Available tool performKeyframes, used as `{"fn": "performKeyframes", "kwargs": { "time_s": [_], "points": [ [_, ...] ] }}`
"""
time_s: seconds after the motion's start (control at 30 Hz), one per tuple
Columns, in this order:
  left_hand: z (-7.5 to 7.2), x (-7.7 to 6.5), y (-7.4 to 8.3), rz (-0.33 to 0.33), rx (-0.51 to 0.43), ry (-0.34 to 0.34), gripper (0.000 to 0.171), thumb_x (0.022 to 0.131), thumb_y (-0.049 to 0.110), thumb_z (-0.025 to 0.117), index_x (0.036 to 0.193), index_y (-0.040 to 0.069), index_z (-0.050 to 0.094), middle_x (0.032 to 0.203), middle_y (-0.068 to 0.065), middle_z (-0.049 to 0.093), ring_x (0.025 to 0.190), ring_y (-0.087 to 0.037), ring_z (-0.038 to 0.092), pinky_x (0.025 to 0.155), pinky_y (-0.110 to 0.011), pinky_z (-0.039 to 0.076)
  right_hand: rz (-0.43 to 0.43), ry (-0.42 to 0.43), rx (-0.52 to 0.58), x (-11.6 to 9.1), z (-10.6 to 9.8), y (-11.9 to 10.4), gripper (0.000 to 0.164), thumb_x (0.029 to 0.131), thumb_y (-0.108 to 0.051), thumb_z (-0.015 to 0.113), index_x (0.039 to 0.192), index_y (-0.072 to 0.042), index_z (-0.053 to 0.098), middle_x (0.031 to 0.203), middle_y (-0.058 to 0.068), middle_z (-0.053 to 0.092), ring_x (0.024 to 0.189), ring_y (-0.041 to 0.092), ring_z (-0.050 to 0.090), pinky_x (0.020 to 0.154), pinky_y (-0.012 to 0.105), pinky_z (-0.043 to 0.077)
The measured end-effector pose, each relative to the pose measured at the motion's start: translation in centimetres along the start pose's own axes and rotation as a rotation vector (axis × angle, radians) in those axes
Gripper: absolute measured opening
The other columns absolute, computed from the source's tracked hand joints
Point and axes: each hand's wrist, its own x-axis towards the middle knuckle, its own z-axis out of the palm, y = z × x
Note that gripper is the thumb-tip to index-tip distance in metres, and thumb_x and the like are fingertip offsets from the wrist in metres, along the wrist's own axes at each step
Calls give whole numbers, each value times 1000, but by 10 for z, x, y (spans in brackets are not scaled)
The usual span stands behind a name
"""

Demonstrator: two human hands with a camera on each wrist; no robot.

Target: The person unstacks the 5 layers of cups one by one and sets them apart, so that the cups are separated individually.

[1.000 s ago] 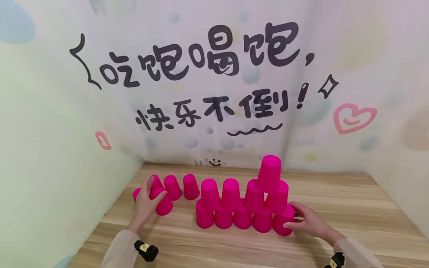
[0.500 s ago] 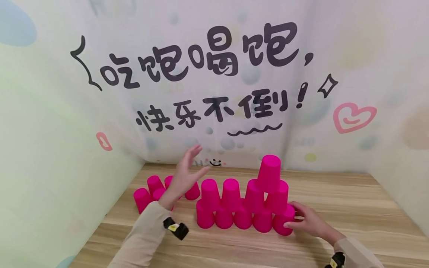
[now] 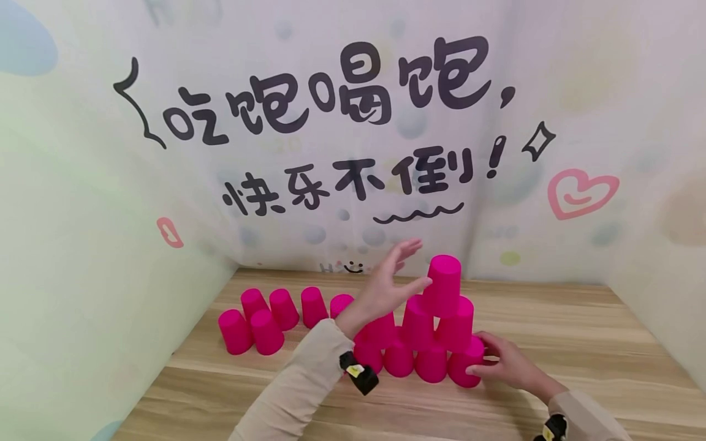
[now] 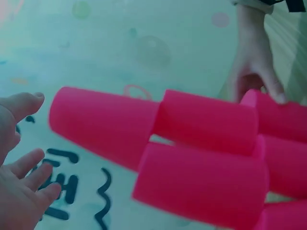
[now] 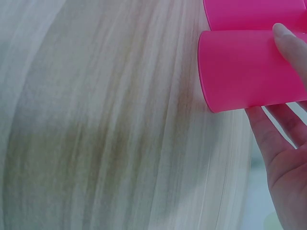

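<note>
Left hand [image 3: 386,288] spread loose, just beside the upturned top cup [image 3: 445,286]! Right hand [image 3: 510,364] grips the bottom row's end cup [image 3: 464,366], thumb against fingers. The left sleeve [image 3: 292,383] covers the stack's left end, hard to read there. Five loose pink cups [image 3: 267,334] stand left on the wood-grain table [image 3: 182,392]; behind, a pale wall [image 3: 579,245] carrying black lettering [image 3: 360,179] and a pink heart [image 3: 553,197]

The bare left hand [image 3: 385,285] is held up high, its fingers stretched out and its thumb apart from them. The beige-sleeved left arm [image 3: 292,389] slants up behind it. The bare right hand [image 3: 508,365] is lower, gripping between thumb and fingers.
</note>
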Motion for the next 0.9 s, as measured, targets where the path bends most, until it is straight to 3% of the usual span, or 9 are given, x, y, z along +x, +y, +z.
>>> {"fn": "performKeyframes", "kwargs": {
  "time_s": [0.23, 0.53, 0.7, 0.77, 0.9],
  "points": [
    [31, 0, -15, -48, 6, 36, 64, 80, 16, 65, 134, 9, 31, 133, -1, 38, 121, -15, 36, 97, -29, 34, -41, 11, -8, 0, 2, 1, 50, 75, -21, 71, 116, -4, 49, 103, 10, 57, 89, 13, 58, 71, 23, 50],
    [41, -2, -17, -97, -53, 40, 61, 79, 14, 66, 130, 12, 35, 119, -3, 49, 108, -12, 46, 91, -26, 40, -51, 15, -15, 0, 2, 0, 51, 75, -21, 71, 116, -2, 49, 104, 10, 57, 89, 12, 58, 72, 23, 50],
    [27, -3, 12, -114, -70, 48, 60, 78, 8, 65, 130, 6, 34, 120, -10, 48, 109, -20, 47, 90, -29, 41, -76, 18, -2, 0, 1, 0, 50, 74, -20, 71, 115, -1, 49, 102, 10, 58, 88, 9, 58, 71, 26, 50],
    [17, -4, 24, -104, -63, 68, 59, 78, 4, 64, 129, 2, 35, 118, -14, 48, 108, -24, 47, 90, -31, 42, -84, 22, 3, 0, 1, 1, 50, 74, -20, 72, 115, -1, 49, 102, 10, 58, 88, 7, 58, 71, 26, 51],
    [-8, -4, 34, -60, -45, 135, 57, 77, 0, 64, 127, -2, 36, 115, -18, 49, 106, -30, 47, 88, -37, 42, -81, 20, 5, 0, 1, 1, 51, 73, -20, 72, 115, 0, 49, 102, 12, 57, 88, 6, 57, 70, 25, 50]
  ]
}}
